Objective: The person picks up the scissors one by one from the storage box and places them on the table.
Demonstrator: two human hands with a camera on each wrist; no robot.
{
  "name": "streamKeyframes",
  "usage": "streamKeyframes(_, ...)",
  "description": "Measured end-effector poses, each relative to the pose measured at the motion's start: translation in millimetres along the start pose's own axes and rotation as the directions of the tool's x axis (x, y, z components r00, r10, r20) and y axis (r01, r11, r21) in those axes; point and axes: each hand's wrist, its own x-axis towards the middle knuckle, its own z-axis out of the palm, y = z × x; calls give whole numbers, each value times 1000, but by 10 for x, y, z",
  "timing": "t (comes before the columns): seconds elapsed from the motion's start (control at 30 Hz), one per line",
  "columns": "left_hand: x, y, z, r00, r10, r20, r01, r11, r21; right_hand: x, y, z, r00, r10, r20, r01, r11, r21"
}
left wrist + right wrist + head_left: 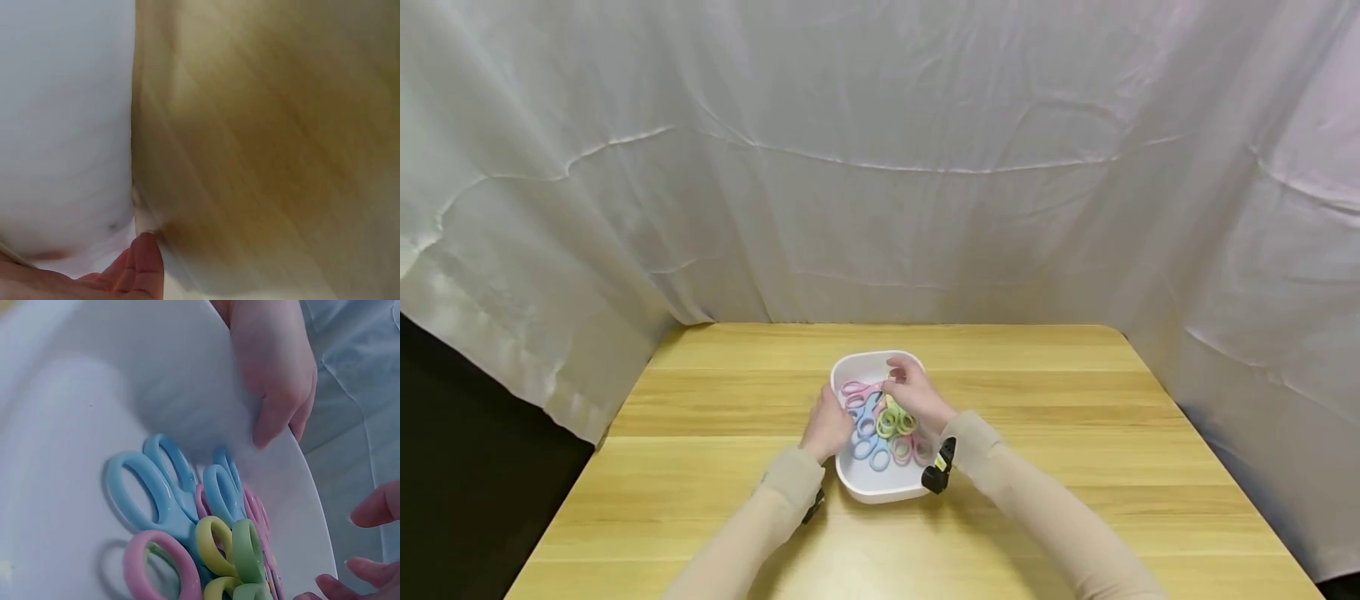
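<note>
A white plastic bin point(868, 365) stands on the table with several pairs of scissors in it. Blue scissors point(178, 525) lie handle-up beside pink scissors point(134, 569), yellow scissors point(204, 540) and green scissors point(257, 562); most blades are hidden. My left hand point(829, 423) grips the bin's left wall, thumb over the rim and fingers outside, as the left wrist view also shows. Over the far right part of the bin is my right hand point(916, 392), close to the scissors. Its fingers are spread in the right wrist view, with nothing visible between them.
The wooden table point(715, 467) extends on both sides of the bin. A pale curtain point(880, 217) hangs behind the table and along its sides. Black wrist cameras are strapped to both wrists, the right one point(938, 471) overlapping the bin's near right rim.
</note>
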Motion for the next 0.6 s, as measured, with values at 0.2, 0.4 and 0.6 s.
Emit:
streamKeyframes(0.2,-31,32,-10,1000,-4,-6,4,1000,23,25,18,43,997,-73,24,75,990,-123)
streamKeyframes(0.4,88,108,-42,998,-7,-61,10,999,53,5,-42,30,993,-111,36,116,970,-214)
streamKeyframes(0.6,213,111,19,993,-47,-108,57,995,88,-23,-69,22,989,-135,65,150,870,-469)
